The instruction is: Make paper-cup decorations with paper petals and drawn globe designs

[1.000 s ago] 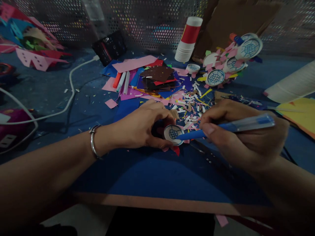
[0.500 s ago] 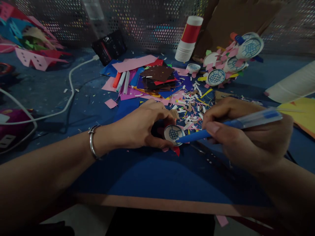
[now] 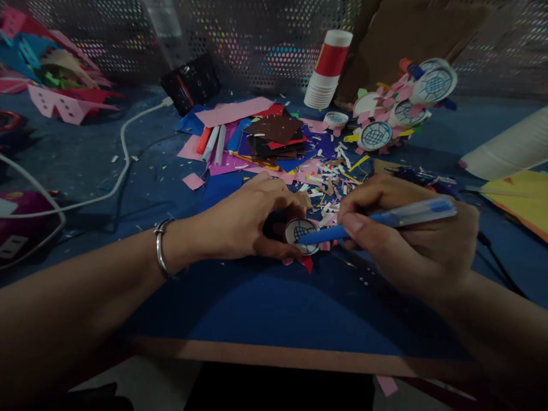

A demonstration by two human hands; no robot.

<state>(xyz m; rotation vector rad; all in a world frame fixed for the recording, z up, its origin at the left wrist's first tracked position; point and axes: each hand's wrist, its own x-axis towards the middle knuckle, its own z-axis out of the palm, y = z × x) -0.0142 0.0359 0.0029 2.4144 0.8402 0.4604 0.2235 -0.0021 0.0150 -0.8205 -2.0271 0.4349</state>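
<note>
My left hand, with a metal bangle on its wrist, is closed round a small white cup lying on its side on the blue table. The cup's round bottom faces right and bears a blue grid drawing. My right hand grips a blue marker like a pen. Its tip touches the cup's bottom.
Paper scraps and coloured sheets cover the middle of the table, with loose markers beside them. A stack of white cups and several decorated cups stand at the back right. A white cable runs on the left.
My right hand and the marker have shifted a little to the left, and the tip now sits further across the cup's bottom. The left hand has stayed put.
</note>
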